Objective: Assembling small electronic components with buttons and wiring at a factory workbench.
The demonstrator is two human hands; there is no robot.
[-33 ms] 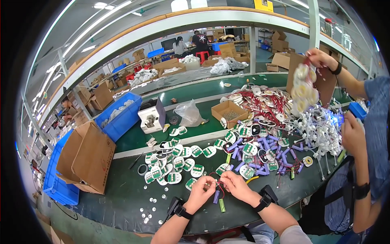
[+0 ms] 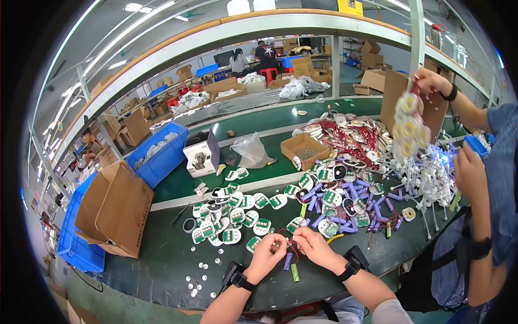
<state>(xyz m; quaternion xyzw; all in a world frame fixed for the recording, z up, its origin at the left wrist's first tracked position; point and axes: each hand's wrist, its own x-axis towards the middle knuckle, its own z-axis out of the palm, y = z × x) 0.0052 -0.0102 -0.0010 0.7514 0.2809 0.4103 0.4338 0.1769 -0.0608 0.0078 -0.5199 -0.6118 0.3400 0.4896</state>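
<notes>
Close together at the table's near side, my left hand and my right hand both pinch thin red battery wires. A small pale piece shows at the left fingertips, too small to name. Below my hands, a purple battery cell and a green battery cell lie on the dark table, the wires running up from them. Just beyond my hands are round white covers with green circuit boards. A tool with a yellow handle lies by my right hand.
Right of centre are heaped purple battery cells, red-wired discs and white cabled parts. At left stand a cardboard box and blue bins. A co-worker at right holds up a bundle of yellowish-white discs.
The co-worker's dangling bundle has swung slightly, and their lower hand has shifted a little. My own hands stay in the same place, pinching the wires.
</notes>
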